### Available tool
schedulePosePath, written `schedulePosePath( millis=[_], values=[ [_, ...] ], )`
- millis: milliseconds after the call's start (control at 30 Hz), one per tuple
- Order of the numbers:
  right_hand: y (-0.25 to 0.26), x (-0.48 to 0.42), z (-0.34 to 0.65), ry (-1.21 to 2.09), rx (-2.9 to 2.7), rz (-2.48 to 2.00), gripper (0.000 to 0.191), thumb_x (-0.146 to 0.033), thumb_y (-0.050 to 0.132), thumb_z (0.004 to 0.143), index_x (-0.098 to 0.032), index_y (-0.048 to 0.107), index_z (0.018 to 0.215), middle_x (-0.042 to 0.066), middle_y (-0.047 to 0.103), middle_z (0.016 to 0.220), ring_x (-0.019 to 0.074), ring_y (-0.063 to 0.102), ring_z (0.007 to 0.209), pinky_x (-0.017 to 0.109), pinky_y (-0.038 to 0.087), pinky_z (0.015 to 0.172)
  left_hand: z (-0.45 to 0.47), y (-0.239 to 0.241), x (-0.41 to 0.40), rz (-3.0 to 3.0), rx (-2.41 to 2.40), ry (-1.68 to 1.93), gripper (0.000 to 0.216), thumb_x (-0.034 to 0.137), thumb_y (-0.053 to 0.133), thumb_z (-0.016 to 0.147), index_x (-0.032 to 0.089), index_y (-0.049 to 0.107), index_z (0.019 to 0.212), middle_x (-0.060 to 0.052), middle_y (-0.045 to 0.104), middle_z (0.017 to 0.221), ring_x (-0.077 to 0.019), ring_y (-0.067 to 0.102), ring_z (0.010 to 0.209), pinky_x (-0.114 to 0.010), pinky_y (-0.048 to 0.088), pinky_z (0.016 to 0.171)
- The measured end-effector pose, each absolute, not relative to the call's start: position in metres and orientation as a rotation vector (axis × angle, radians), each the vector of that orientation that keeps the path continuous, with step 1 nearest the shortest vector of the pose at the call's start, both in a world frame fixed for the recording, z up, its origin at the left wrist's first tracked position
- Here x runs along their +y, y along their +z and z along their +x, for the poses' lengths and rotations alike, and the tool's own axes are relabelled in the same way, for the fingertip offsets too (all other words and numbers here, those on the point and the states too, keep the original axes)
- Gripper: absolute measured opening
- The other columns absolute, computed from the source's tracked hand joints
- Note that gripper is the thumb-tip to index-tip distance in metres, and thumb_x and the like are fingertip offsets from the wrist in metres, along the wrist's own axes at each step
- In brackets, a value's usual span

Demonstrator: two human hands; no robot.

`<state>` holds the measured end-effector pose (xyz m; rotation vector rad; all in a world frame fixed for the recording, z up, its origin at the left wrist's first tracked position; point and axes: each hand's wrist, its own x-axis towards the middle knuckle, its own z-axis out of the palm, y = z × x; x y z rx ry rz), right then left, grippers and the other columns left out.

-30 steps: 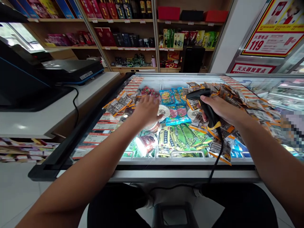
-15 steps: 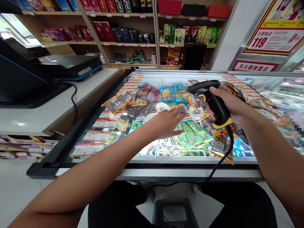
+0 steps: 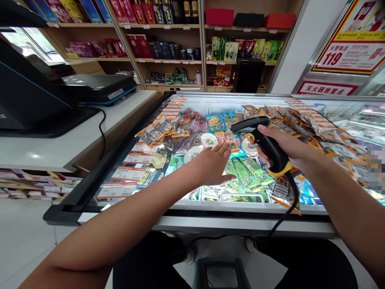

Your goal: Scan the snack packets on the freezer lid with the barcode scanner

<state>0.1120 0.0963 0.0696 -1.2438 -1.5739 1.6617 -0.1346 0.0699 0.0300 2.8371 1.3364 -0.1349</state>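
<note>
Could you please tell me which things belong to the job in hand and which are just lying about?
Likely the job: scanner, held by right hand; orange-edged packets, one by left hand.

Just lying about: green packs; purple bottle; red box.

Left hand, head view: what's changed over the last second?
The left hand moved right; its outstretched fingers are now at an orange-edged packet mid-freezer, where none showed a second ago. The right hand still grips the scanner, and the pile of packets at the left stayed put.
</note>
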Motion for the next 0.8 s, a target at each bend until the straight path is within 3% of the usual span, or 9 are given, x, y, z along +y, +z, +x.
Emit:
schedulePosePath(
  millis=[167,267,333,400,500,667,800],
  values=[
    [0.073,0.092,0.109,1.667,-1.56,-1.225,0.049,-0.07,0.051,0.095,-0.022,0.063,0.091,0.004,0.06,0.055,0.0164,0.051,0.043,0.029,0.041,0.04,-0.131,0.03,0.068,2.839,1.35,-0.143,0.095,0.073,0.046,0.094,0.006,0.034,0.16,-0.024,0.016,0.172,-0.0388,0.018,0.16,-0.053,0.036,0.121],
    [0.075,0.094,0.112,1.611,-1.555,-1.254,0.051,-0.072,0.052,0.094,-0.022,0.062,0.091,0.004,0.062,0.057,0.0168,0.052,0.043,0.03,0.042,0.039,-0.13,0.036,0.072,2.797,1.488,-0.152,0.09,0.074,0.042,0.096,0.007,0.04,0.156,-0.025,0.028,0.169,-0.0403,0.028,0.157,-0.054,0.043,0.115],
    [0.075,0.1,0.117,1.559,-1.538,-1.263,0.052,-0.073,0.051,0.093,-0.022,0.061,0.093,0.004,0.061,0.058,0.0175,0.053,0.044,0.03,0.043,0.04,-0.136,0.042,0.079,2.706,1.706,-0.17,0.082,0.072,0.039,0.098,0.011,0.048,0.152,-0.026,0.047,0.159,-0.0425,0.046,0.146,-0.055,0.051,0.105],
    [0.073,0.108,0.123,1.486,-1.523,-1.262,0.053,-0.074,0.049,0.093,-0.023,0.062,0.096,0.004,0.062,0.06,0.0185,0.055,0.047,0.03,0.045,0.042,-0.149,0.048,0.091,2.567,1.966,-0.192,0.07,0.066,0.037,0.101,0.014,0.056,0.143,-0.025,0.063,0.14,-0.042,0.065,0.123,-0.053,0.057,0.09],
    [0.065,0.123,0.133,1.238,-1.509,-1.297,0.055,-0.076,0.049,0.092,-0.023,0.064,0.099,0.006,0.068,0.072,0.0208,0.064,0.06,0.031,0.052,0.051,-0.175,0.053,0.112,2.463,2.198,-0.187,0.054,0.051,0.034,0.105,0.014,0.06,0.136,-0.023,0.064,0.135,-0.0376,0.069,0.11,-0.048,0.058,0.083],
    [0.053,0.135,0.14,0.881,-1.712,-1.484,0.061,-0.079,0.051,0.091,-0.022,0.071,0.092,0.011,0.075,0.092,0.0247,0.07,0.081,0.033,0.057,0.067,-0.188,0.048,0.126,2.668,2.227,-0.045,0.046,0.044,0.046,0.101,0.009,0.061,0.128,-0.025,0.062,0.133,-0.0414,0.055,0.129,-0.052,0.049,0.102],
    [0.05,0.128,0.135,1.046,-1.849,-1.395,0.06,-0.079,0.054,0.09,-0.023,0.074,0.094,0.011,0.077,0.089,0.0279,0.071,0.083,0.035,0.057,0.065,-0.162,0.045,0.113,3.004,1.505,0.213,0.046,0.044,0.048,0.103,0.015,0.055,0.139,-0.018,0.052,0.151,-0.0334,0.047,0.14,-0.048,0.042,0.114]
  ],
)
